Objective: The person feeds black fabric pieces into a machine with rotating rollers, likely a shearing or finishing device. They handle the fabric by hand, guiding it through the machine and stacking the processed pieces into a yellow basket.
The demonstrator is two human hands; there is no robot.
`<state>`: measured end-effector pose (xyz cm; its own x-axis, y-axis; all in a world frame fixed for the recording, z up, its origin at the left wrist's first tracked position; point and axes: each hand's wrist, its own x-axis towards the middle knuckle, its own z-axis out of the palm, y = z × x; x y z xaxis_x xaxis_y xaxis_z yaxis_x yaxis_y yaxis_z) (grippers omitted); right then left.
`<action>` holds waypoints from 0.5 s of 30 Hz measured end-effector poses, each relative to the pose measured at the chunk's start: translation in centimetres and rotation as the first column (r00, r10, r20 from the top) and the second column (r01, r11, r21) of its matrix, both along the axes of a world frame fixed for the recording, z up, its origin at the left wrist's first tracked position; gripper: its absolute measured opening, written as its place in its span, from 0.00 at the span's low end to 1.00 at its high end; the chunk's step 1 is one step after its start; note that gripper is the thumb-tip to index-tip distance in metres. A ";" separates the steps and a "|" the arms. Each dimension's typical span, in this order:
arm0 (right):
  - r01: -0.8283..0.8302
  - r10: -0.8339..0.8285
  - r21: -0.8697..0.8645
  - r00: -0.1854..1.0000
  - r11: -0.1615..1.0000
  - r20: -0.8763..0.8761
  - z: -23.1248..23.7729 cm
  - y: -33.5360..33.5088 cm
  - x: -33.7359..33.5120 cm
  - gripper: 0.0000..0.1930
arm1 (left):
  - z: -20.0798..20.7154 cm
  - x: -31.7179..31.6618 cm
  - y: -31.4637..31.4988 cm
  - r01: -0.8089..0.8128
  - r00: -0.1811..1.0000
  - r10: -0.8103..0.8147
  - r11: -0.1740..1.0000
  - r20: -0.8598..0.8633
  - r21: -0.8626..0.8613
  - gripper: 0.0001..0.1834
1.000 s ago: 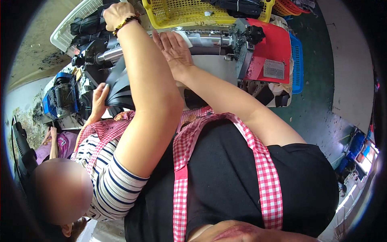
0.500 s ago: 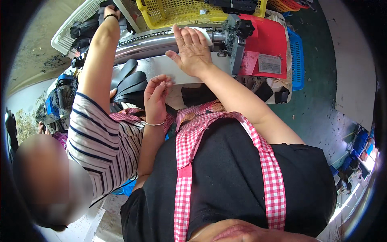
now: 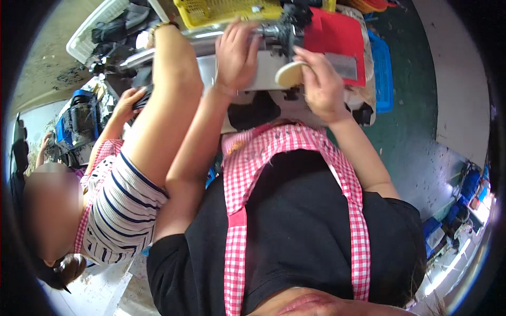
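Observation:
My left hand (image 3: 236, 59) lies over a silver tube (image 3: 203, 45) on a grey machine (image 3: 263, 73), fingers curled across its top. My right hand (image 3: 322, 87) holds a pale round disc (image 3: 290, 73) against the machine's side, just below a black part (image 3: 289, 25). A red panel (image 3: 329, 37) sits right behind my right hand. I wear a black shirt with a pink checked apron (image 3: 295, 152).
A co-worker in a striped shirt (image 3: 121, 210) stands at my left, one arm (image 3: 161, 100) raised to the machine, the other hand (image 3: 126, 102) lower down. A yellow basket (image 3: 226, 10), a white basket (image 3: 95, 29) and a blue crate (image 3: 382, 68) surround the machine.
My right hand has left the silver tube and now holds the pale disc. My left hand has come up onto the tube. The co-worker's raised arm has shifted right.

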<state>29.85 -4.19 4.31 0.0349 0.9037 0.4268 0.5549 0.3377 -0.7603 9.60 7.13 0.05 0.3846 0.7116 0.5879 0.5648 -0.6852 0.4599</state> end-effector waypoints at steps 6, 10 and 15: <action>0.242 -0.171 -0.516 0.968 0.822 0.181 -13.7 -10.5 10.2 0.09 | -3.1 3.1 5.4 -0.148 0.798 0.128 0.989 -0.589 0.016 0.26; 0.307 -0.108 -0.373 0.878 0.876 0.467 -21.8 -10.3 12.9 0.14 | -1.9 0.4 6.4 -0.218 0.698 0.120 0.975 -0.706 -0.050 0.29; 0.269 -0.141 -0.075 0.700 0.960 0.700 -20.6 -9.9 9.2 0.15 | -6.8 -9.1 6.5 -0.344 0.895 0.414 0.877 -0.164 0.336 0.19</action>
<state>39.06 -14.13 -16.31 -0.0149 0.9655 0.2600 0.9821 0.0629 -0.1773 0.54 13.61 -6.76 0.2660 0.6398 0.7210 0.8717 -0.4790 0.1036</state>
